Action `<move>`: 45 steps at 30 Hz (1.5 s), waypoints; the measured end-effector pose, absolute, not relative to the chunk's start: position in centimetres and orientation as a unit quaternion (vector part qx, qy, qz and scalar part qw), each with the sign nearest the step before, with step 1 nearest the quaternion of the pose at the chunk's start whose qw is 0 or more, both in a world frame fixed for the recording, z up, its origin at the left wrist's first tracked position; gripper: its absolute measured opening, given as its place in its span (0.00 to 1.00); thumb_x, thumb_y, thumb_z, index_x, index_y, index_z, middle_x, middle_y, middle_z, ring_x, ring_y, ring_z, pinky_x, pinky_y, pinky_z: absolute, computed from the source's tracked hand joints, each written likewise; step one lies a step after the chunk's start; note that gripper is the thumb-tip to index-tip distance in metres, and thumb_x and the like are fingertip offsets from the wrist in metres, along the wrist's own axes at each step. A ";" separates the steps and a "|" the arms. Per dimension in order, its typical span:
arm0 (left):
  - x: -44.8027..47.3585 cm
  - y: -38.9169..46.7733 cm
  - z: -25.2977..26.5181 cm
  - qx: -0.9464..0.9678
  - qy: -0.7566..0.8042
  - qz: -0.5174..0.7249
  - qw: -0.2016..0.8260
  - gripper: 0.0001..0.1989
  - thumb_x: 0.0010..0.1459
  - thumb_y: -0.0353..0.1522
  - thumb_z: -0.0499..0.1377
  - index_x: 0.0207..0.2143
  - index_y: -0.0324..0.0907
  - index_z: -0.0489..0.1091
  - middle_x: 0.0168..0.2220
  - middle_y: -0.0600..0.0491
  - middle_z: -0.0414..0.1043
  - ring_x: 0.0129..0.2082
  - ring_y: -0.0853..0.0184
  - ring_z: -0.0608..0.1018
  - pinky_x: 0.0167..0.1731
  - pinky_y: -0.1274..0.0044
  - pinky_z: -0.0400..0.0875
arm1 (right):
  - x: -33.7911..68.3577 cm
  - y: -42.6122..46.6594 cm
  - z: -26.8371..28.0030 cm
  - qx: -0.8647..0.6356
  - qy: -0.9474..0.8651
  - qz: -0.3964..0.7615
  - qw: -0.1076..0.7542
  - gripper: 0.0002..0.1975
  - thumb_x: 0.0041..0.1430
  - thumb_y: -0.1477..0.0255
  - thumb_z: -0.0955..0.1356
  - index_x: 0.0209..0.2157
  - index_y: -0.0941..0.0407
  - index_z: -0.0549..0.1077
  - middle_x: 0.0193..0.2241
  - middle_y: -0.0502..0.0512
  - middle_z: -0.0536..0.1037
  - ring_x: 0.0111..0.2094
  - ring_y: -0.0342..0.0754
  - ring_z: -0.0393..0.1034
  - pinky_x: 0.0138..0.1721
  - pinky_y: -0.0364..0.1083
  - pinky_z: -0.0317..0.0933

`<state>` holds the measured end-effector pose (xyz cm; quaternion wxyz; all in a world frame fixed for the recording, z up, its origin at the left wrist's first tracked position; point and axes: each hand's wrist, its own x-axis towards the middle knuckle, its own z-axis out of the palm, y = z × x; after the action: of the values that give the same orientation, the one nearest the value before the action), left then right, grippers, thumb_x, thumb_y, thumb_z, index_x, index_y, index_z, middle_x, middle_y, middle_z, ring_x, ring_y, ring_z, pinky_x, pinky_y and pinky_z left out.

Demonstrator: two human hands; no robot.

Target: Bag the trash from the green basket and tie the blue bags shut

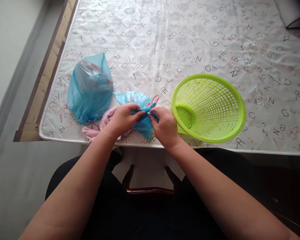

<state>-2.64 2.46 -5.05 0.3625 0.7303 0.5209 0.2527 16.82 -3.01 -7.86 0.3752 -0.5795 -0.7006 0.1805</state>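
Left hand (123,119) and right hand (165,126) pinch a small blue bag (137,97) near the mattress (150,43) edge, between pink cloth (91,132) and green basket (215,110); its plastic is gathered, but whether any knot is finished, I cannot tell.

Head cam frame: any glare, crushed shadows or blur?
Head view: pale glare on the large blue bag and the small blue bag, soft sheen on the letter-printed cover; head view: dark clothing on the lap and the lower right lose most detail; head view: no strong motion blur on the left hand or right hand.
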 end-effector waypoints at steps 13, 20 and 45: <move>-5.8 4.9 -5.0 0.642 0.646 0.307 0.277 0.07 0.62 0.35 0.62 0.34 0.41 0.76 0.29 0.54 0.74 0.32 0.66 0.72 0.37 0.74 0.67 | 17.3 -2.6 -9.5 -0.629 -0.670 0.191 0.345 0.06 0.65 0.76 0.63 0.38 0.52 0.68 0.39 0.59 0.75 0.42 0.55 0.67 0.47 0.56 0.65; -4.5 4.0 -5.2 0.645 0.579 0.311 0.391 0.14 0.63 0.42 0.62 0.32 0.40 0.75 0.27 0.54 0.70 0.29 0.67 0.70 0.32 0.74 0.65 | 16.5 -3.3 -7.9 -0.591 -0.705 0.095 0.381 0.14 0.67 0.73 0.65 0.53 0.53 0.71 0.52 0.65 0.76 0.56 0.60 0.68 0.60 0.61 0.64; -3.8 3.0 -5.0 0.814 0.470 0.248 0.234 0.13 0.57 0.37 0.73 0.44 0.48 0.80 0.46 0.49 0.80 0.51 0.56 0.79 0.60 0.64 0.70 | 16.5 -2.9 -7.6 -0.616 -0.611 0.266 0.420 0.08 0.75 0.67 0.60 0.44 0.50 0.70 0.37 0.54 0.79 0.37 0.50 0.72 0.41 0.50 0.64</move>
<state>-3.77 3.02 -5.04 0.2343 0.8140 0.4702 0.2476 16.53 -2.87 -7.63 0.4199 -0.6164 -0.6108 0.2657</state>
